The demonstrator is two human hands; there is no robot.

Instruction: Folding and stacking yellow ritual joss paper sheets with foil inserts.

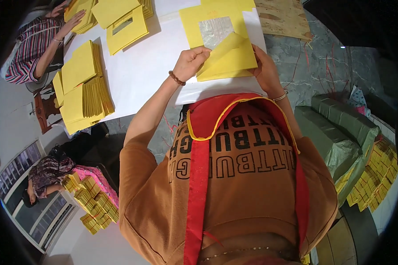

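A yellow paper sheet (225, 57) with a silver foil square (214, 32) lies at the near edge of the white table, on what looks like more yellow paper. Its near part is lifted and folded back over part of the foil. My left hand (191, 62), a beaded bracelet at its wrist, pinches the fold's left edge between thumb and fingers. My right hand (265, 68) is curled around the right edge of the same paper. Some of its fingertips are hidden by the paper.
Thick bundles of yellow paper (82, 84) stand on the white table (139, 66) at the left, others (126, 31) farther back. At far left a person in a striped shirt (35, 44) touches a stack. Wrapped green bales (331, 128) sit at right; a plywood board (283, 17) lies beyond.
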